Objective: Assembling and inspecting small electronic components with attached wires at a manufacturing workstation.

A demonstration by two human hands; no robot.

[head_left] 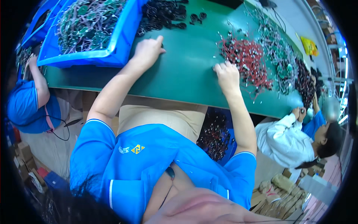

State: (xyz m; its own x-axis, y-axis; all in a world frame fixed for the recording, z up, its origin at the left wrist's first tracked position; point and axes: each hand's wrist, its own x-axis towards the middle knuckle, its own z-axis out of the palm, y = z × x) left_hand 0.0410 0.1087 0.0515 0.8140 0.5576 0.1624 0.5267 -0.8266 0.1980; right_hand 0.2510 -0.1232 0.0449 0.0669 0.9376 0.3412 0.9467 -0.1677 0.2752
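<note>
left hand (149, 51): one, above the green desk (182, 56), just beside the right wall of the blue bin (118, 46); fingers bent, thumb and forefinger extended, a small dark spot between them; whether it grips a piece, cannot tell.

right hand (226, 74): one, low over the desk, at the left edge of the red-wired parts; fingers curled downward, something dark at the fingertips; grip, cannot tell.

red-wired parts (246, 58): one loose heap, right half of the desk, nearest the right hand.

black-cabled parts (162, 15): one heap, far side of the desk, against the bin, beyond the left hand; a few small black pieces (197, 18) lie apart, to its right.

green boards with pale wires: one load inside the bin; a second heap (279, 56) right of the red one.

dark parts (305, 82): one heap, farther right.

yellow packet (309, 46): one, beyond the heaps.

lower blue container (231, 143): one, below the desk edge, holding dark and red pieces.

co-workers: one at left, blue sleeve (22, 100); one at right, white top (285, 140).
</note>
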